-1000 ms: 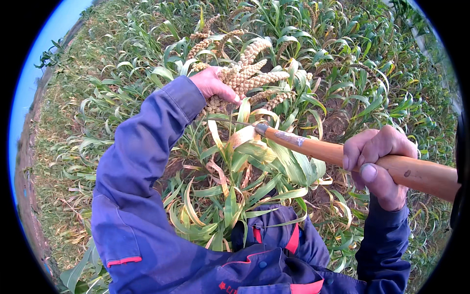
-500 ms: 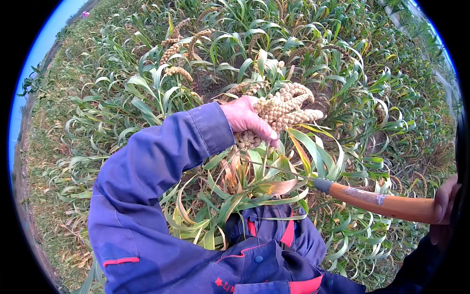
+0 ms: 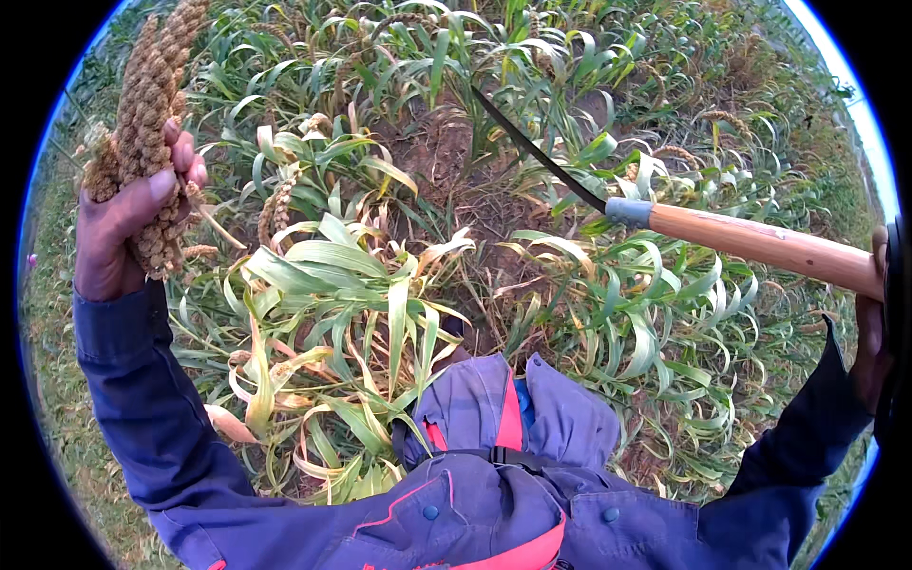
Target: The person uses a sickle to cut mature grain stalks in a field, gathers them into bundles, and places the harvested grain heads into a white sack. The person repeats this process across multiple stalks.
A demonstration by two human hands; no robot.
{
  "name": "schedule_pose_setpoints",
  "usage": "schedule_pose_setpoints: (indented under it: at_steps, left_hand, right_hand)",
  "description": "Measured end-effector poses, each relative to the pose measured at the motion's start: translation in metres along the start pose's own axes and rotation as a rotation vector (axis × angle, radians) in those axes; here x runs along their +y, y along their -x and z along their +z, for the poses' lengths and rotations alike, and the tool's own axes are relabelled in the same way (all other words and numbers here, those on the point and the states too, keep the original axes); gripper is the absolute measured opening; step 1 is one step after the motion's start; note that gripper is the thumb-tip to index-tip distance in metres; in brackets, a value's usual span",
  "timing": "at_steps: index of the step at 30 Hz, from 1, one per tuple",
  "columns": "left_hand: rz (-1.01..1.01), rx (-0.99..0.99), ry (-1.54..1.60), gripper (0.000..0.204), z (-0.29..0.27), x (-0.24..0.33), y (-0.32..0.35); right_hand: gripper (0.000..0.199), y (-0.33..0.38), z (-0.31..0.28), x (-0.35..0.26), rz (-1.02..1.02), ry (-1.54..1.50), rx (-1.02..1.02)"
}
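Observation:
A bunch of tan millet heads (image 3: 144, 119) stands upright in my left hand (image 3: 119, 223), raised at the far left. The fingers wrap round the lower part of the bunch, and a short cut stalk (image 3: 223, 230) pokes out to the right. At the far right edge my right hand (image 3: 872, 323), partly cut off by the picture's rim, grips the end of a wooden handle. That handle belongs to a sickle (image 3: 760, 245) with a grey collar and a thin dark blade, which points up and left over the plants.
Green and yellowing millet plants (image 3: 332, 266) stand and lean all round, some with drooping heads (image 3: 275, 207). Brown soil (image 3: 442, 161) shows between them ahead of me. Leaves reach up against my trouser legs (image 3: 570, 413).
My left hand has swung from the middle to the upper left with the millet heads, away from the plants. The sickle has risen, and its blade now shows in full.

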State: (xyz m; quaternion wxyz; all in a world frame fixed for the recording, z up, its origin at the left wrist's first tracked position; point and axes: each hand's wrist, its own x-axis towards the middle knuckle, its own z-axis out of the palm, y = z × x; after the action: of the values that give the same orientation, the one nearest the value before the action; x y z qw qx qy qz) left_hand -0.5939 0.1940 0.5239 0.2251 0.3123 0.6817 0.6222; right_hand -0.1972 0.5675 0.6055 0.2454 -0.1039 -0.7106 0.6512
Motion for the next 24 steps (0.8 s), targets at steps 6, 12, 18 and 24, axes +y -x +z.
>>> schedule_pose_setpoints:
  at_steps: [6,12,18,24]
  left_hand:
    - [0.024,-0.22,-0.114,0.05,0.078,-0.028,-0.034]
    - [-0.165,-0.616,-0.158,0.034,0.255,-0.018,-0.078]
    - [-0.123,-1.018,-0.518,0.023,0.372,-0.039,-0.077]
    - [0.379,-1.75,-0.305,0.027,0.442,-0.036,-0.021]
  right_hand:
    - [0.019,0.122,0.001,0.034,0.026,0.006,0.601]
    - [0.018,0.25,-0.001,0.042,0.248,-0.042,1.147]
    - [0.011,0.324,0.086,0.088,0.455,-0.21,1.695]
    - [0.015,0.38,0.167,0.128,0.517,-0.343,2.092]
